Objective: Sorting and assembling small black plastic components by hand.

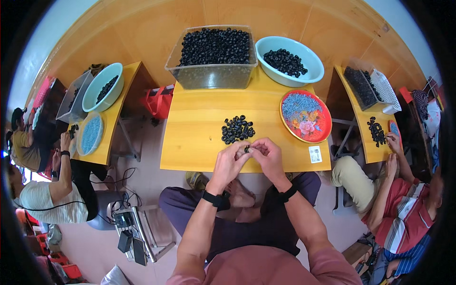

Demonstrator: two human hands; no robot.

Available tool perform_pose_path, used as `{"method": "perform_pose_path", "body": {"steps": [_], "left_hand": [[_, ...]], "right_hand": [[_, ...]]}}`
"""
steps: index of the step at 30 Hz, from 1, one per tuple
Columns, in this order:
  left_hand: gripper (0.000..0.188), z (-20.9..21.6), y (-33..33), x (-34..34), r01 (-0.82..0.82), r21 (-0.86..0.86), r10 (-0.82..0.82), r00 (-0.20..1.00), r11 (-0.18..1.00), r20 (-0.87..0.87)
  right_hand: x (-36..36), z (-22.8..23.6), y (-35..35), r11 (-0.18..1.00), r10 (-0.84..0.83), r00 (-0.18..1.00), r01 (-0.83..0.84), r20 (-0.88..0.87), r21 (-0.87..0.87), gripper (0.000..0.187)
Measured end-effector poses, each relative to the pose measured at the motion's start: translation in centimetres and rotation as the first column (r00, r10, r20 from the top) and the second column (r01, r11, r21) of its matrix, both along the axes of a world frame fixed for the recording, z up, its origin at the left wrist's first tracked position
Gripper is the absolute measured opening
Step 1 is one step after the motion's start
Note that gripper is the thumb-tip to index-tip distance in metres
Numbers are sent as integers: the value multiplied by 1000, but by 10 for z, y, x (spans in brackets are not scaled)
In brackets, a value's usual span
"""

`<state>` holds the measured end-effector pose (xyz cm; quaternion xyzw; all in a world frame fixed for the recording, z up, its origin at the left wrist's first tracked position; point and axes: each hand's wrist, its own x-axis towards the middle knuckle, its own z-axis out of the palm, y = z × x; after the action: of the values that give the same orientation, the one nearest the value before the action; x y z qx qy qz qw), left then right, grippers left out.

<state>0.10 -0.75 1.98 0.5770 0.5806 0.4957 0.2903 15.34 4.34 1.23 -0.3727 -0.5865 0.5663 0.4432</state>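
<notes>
My left hand (pixel 229 164) is closed in a pinch around a small black ring-shaped part (pixel 247 149), held just above the table's front edge. My right hand (pixel 267 156) meets it from the other side, thumb and fingers pressed together at the same part; whatever else lies between those fingertips is hidden. Just beyond my hands lies a loose pile of similar black parts (pixel 237 129). Further right, a red flowered tray (pixel 321 124) carries many tiny blue-grey pieces (pixel 300 105), mostly heaped on its far side.
At the back of the yellow table (pixel 199 123) stand a clear plastic bin (pixel 211 78) and a pale blue basin (pixel 311 71), both holding black parts. A white label (pixel 315 155) is at the front right corner. People work at tables on both sides; a metal stand (pixel 142 232) is at lower left.
</notes>
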Motion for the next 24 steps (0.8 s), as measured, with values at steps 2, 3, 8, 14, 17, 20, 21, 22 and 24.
{"method": "perform_pose_path", "body": {"steps": [2, 3, 8, 14, 17, 20, 21, 22, 24], "left_hand": [[27, -2, -1, -1, -19, 16, 19, 1000, 1000, 25], [27, -2, -2, -1, -17, 11, 17, 1000, 1000, 25], [28, -4, -4, 0, -30, 14, 30, 999, 999, 37], [28, -2, -4, 1, -26, 2, 26, 1000, 1000, 12], [28, 5, -5, 4, -23, -2, 23, 1000, 1000, -11], [27, 0, -3, 3, -24, 66, 28, 998, 998, -60], [27, 1, -3, 3, -23, 64, 26, 998, 998, -59], [27, 2, -4, 3, -23, 31, 25, 998, 999, -64], [28, 3, -4, 4, -25, -3, 24, 997, 1000, -69]], "right_hand": [[1, 0, 1, 999, 27, 1000, -27, -14, -36, 9], [2, 0, 1, 996, 51, 998, -53, -27, -65, 8], [2, -1, -1, 997, 64, 997, -65, -39, -34, 7], [2, -3, -1, 998, 58, 998, -57, 34, -16, 6], [2, -6, 0, 999, 46, 998, -46, 32, 1, 6], [-1, -15, 1, 999, 42, 999, -42, -11, -11, 6], [-1, -18, 1, 999, 39, 999, -40, -38, -24, 5], [-1, -20, 2, 999, 38, 999, -39, -37, -25, 5], [-1, -22, 3, 999, 38, 999, -38, -9, -9, 5]]}}
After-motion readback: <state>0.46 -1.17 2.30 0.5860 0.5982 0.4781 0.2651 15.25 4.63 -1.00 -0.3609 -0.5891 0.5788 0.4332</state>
